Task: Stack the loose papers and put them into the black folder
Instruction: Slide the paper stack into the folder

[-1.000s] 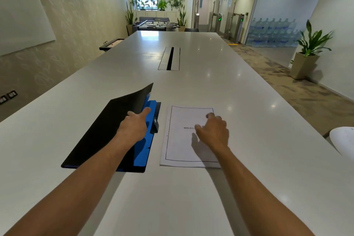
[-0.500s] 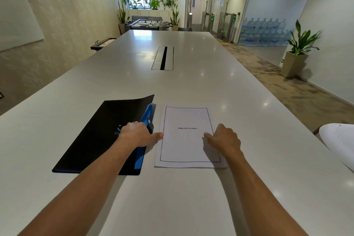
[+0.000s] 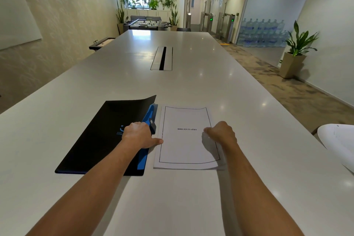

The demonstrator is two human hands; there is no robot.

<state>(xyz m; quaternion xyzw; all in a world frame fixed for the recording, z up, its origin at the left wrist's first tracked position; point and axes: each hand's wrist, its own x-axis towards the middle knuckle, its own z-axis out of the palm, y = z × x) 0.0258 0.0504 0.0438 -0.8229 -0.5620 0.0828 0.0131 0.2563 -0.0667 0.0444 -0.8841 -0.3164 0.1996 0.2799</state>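
A black folder with a blue inner spine lies on the white table, left of centre. Its cover is down, with only the far right corner slightly lifted. Right beside it lies a squared stack of white papers; the top sheet reads BIBLIOGRAPHY. My left hand rests with curled fingers on the folder's right edge, and its thumb touches the stack's left edge. At the stack's right edge, my right hand has its fingers curled over the paper.
A cable slot is set into the table farther out. A white curved object pokes in at the right table edge. A potted plant stands on the floor to the right, and a foosball table at the far end.
The folder cover, held up a second ago, has come down nearly flat. My left hand dropped to the folder's right edge. My right hand slid from the page's middle to its right edge.
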